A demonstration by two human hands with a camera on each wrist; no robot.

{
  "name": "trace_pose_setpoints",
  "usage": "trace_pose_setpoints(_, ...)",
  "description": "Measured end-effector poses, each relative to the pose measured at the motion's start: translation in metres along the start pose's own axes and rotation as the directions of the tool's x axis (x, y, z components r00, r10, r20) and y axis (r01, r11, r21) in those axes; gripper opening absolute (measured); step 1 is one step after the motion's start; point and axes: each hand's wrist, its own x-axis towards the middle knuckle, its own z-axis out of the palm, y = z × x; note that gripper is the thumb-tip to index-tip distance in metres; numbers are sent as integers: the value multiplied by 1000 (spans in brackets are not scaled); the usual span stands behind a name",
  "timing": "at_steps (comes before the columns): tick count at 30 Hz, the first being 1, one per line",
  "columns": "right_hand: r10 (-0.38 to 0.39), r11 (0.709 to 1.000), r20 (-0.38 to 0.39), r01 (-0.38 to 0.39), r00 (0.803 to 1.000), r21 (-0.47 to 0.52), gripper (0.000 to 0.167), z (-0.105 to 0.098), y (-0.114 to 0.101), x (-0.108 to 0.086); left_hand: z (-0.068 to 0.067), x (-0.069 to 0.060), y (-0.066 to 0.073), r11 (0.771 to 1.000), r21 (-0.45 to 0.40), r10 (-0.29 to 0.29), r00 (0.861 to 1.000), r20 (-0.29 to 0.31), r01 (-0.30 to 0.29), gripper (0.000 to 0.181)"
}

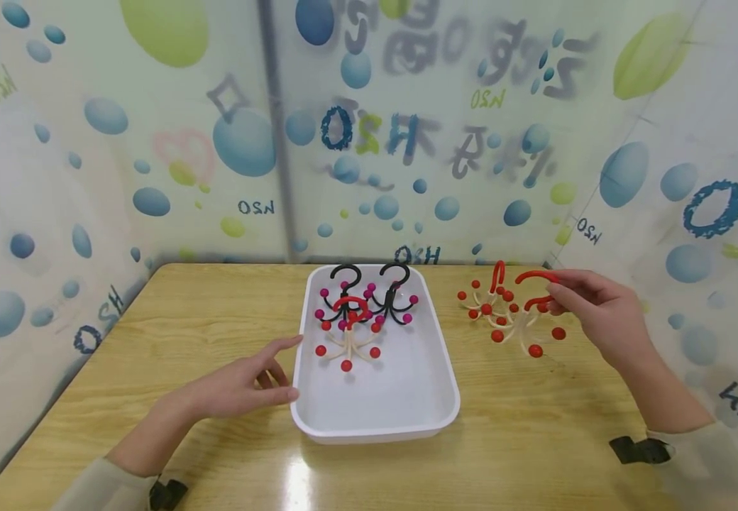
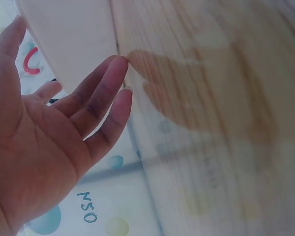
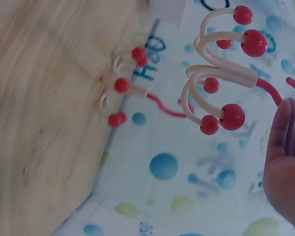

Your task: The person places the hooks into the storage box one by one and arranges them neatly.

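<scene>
My right hand (image 1: 602, 316) pinches the red hook of a multi-hook hanger (image 1: 522, 328) over the right side of the table. The cream arms of this hanger (image 3: 226, 73) curve up to red ball tips. Just behind it, a matching red and cream hanger (image 1: 490, 298) is on the table. Inside the white tray (image 1: 375, 431) sit a red and cream hanger (image 1: 349, 344) and two black hangers (image 1: 389, 301) with magenta ball tips. At the tray's left rim, my left hand (image 1: 241, 383) has its thumb and forefinger spread, with nothing gripped.
A wooden table (image 1: 216, 454) carries everything. Patterned curtain walls (image 1: 248, 213) stand along the table's back and sides. The tray's front half shows bare floor, and wood surface lies on both sides of the tray.
</scene>
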Motion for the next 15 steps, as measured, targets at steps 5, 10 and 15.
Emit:
trace_pose_setpoints(5, -40, 999, 63, 39, 997, 17, 25, 29, -15, 2, 0, -1, -2, 1000, -4, 7, 1000, -1, -7, 91)
trace_pose_setpoints(10, -63, 997, 117, 58, 991, 44, 28, 59, -27, 8, 0, -1, -3, 1000, -5, 12, 1000, 1, -12, 91)
trace_pose_setpoints(15, -46, 999, 163, 45, 986, 12, 31, 88, -31, 15, -1, -1, -2, 1000, -4, 21, 1000, 0, -21, 92)
